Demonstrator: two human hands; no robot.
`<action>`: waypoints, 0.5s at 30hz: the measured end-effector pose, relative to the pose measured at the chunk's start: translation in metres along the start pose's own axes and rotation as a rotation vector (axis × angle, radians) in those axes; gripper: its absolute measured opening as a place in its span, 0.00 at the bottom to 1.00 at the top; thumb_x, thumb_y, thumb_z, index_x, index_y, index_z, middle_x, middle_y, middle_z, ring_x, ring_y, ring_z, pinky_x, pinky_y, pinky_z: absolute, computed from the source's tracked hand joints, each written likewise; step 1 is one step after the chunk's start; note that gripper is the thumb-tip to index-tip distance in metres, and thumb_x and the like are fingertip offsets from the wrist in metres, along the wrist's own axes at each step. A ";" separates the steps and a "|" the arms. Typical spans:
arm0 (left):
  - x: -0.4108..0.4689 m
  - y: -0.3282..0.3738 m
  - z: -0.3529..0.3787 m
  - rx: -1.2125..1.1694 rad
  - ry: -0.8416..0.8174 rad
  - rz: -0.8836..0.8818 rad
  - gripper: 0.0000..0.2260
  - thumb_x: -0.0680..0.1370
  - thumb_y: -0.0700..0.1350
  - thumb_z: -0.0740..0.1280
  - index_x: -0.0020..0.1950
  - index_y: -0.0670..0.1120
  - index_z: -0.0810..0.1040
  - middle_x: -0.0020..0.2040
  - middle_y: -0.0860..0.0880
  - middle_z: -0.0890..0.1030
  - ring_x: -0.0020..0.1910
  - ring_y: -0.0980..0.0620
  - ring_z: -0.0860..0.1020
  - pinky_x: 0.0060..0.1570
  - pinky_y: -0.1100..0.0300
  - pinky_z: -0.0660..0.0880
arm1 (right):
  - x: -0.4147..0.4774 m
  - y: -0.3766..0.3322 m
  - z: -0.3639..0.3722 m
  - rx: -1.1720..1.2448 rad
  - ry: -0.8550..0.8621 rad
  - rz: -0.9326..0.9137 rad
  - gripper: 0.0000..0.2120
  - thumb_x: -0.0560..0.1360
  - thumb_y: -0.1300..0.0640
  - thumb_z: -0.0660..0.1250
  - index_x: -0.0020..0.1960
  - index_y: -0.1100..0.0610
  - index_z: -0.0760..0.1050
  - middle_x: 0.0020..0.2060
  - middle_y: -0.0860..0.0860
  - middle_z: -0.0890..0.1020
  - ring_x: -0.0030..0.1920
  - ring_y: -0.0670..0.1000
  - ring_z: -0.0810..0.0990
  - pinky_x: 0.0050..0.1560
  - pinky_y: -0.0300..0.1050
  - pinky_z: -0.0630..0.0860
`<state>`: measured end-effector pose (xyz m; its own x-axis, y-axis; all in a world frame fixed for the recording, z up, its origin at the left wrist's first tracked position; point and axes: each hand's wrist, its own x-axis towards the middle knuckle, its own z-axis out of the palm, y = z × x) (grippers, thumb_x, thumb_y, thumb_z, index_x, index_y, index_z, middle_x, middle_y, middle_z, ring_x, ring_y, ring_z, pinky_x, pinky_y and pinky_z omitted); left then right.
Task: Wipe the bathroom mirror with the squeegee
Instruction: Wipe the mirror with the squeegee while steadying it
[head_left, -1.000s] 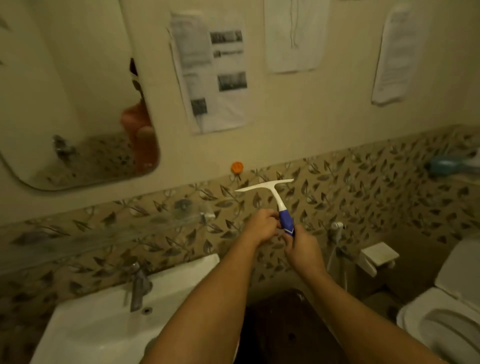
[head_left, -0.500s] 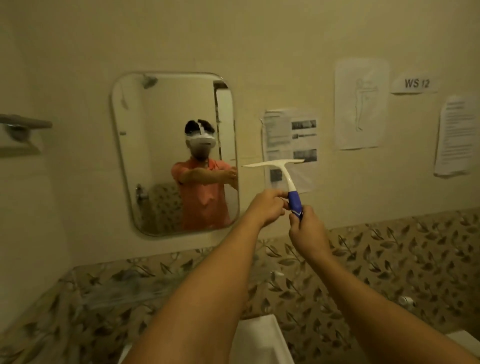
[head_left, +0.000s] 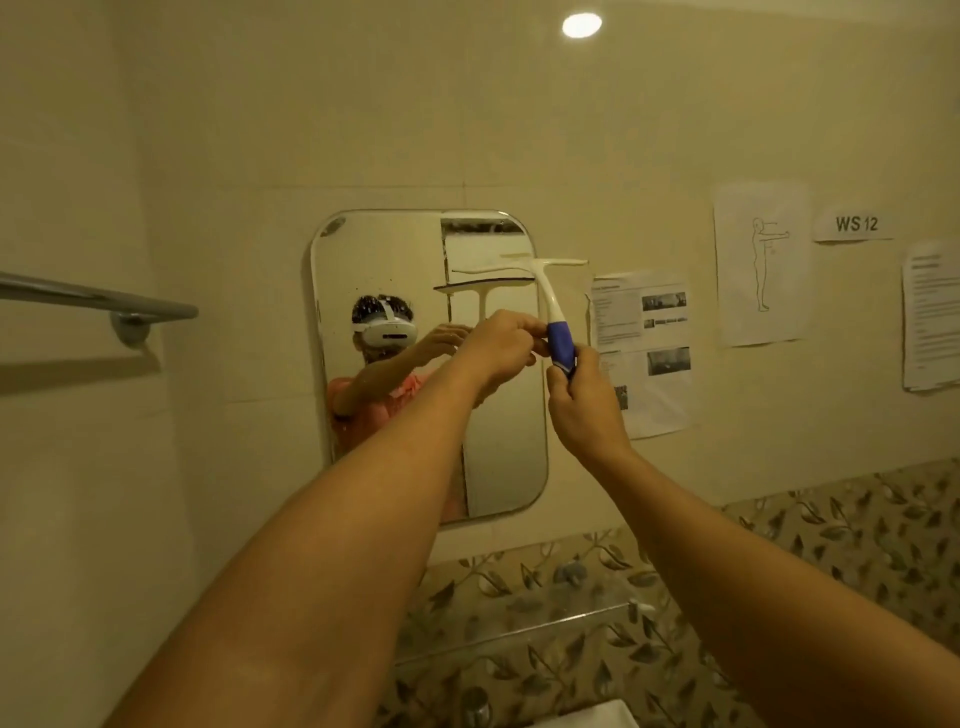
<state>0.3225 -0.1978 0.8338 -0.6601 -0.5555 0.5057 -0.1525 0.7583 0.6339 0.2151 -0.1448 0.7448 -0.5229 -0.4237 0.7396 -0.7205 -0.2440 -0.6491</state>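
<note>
Head view shows me the squeegee (head_left: 546, 292) up at the mirror's (head_left: 506, 460) upper right corner, blade overhanging the right edge toward taped paper (head_left: 643, 358), open glass leftward, my right hand (head_left: 583, 402) gripping its blue handle below, left hand (head_left: 497, 347) pinching just above.

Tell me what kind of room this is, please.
Most likely a bathroom: a rounded rectangular wall mirror, a chrome towel bar on the left wall, and the corner of a white basin below a leaf-patterned tile band.
</note>
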 end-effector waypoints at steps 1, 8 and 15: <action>0.001 -0.002 -0.006 -0.002 0.017 0.011 0.18 0.81 0.34 0.56 0.63 0.44 0.81 0.54 0.46 0.84 0.41 0.54 0.76 0.50 0.51 0.74 | 0.003 -0.005 0.006 0.002 0.004 -0.006 0.17 0.84 0.52 0.58 0.71 0.52 0.63 0.43 0.51 0.77 0.40 0.50 0.79 0.39 0.45 0.78; 0.019 -0.015 -0.046 0.192 0.107 0.072 0.21 0.82 0.37 0.55 0.73 0.48 0.75 0.65 0.48 0.80 0.61 0.45 0.79 0.65 0.46 0.75 | 0.038 -0.024 0.036 0.011 0.049 -0.056 0.19 0.84 0.50 0.57 0.72 0.52 0.60 0.46 0.52 0.77 0.37 0.48 0.77 0.35 0.42 0.74; 0.034 -0.052 -0.081 0.686 0.441 0.209 0.16 0.81 0.45 0.59 0.66 0.49 0.79 0.63 0.49 0.80 0.63 0.49 0.74 0.61 0.48 0.75 | 0.073 -0.032 0.056 0.034 0.112 -0.065 0.19 0.84 0.51 0.57 0.74 0.53 0.60 0.49 0.52 0.76 0.38 0.46 0.76 0.36 0.37 0.71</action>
<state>0.3677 -0.2840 0.8658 -0.3983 -0.3553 0.8456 -0.5663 0.8205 0.0780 0.2258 -0.2172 0.8099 -0.5248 -0.3060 0.7943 -0.7394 -0.2983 -0.6035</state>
